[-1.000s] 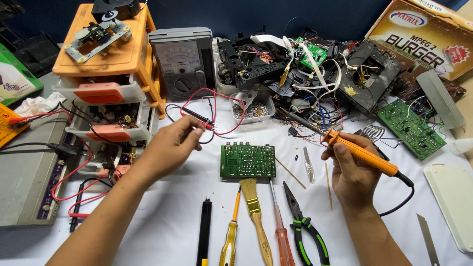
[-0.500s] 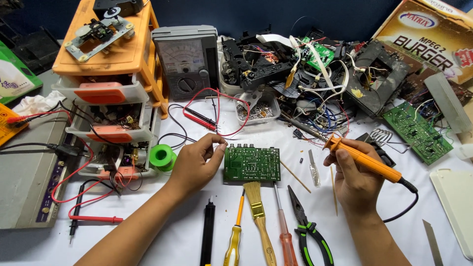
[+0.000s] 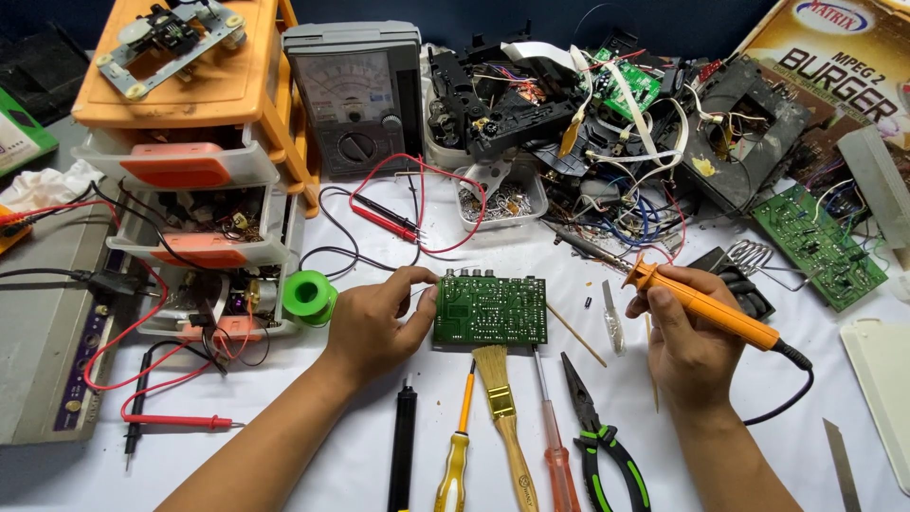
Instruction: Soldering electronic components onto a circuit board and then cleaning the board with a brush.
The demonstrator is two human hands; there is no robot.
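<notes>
1. Left hand (image 3: pixel 374 322) pinches the left edge of the green circuit board (image 3: pixel 491 310), thumb and fingers closed on it. The board lies flat on the white table cover (image 3: pixel 284 474), solder side up, just right of that hand.
2. Right hand (image 3: pixel 687 346) is closed around the orange soldering iron (image 3: pixel 706 308), held like a pen, tip pointing up-left, away from the board and well apart from it.
3. Risk: the iron's cord (image 3: pixel 791 393) trails off the right wrist; a snag could likely jerk the tip.
4. Risk: the left fingers sit right at the board edge, so a tip coming in from the right could burn them if the board slides; only 1 hand steadies it.
5. Risk: the red probe leads (image 3: pixel 417 204) and loose wires beyond the hands could melt if the tip swings back.
6. Board look: rectangular, dark green, dense pale traces, row of connectors on its far edge. No visible damage, though detail is too fine to tell.
7. Just below the board: brush (image 3: pixel 502 408), screwdrivers (image 3: pixel 455 455), pliers (image 3: pixel 602 441). Green solder spool (image 3: pixel 308 296) left of the left hand.
</notes>
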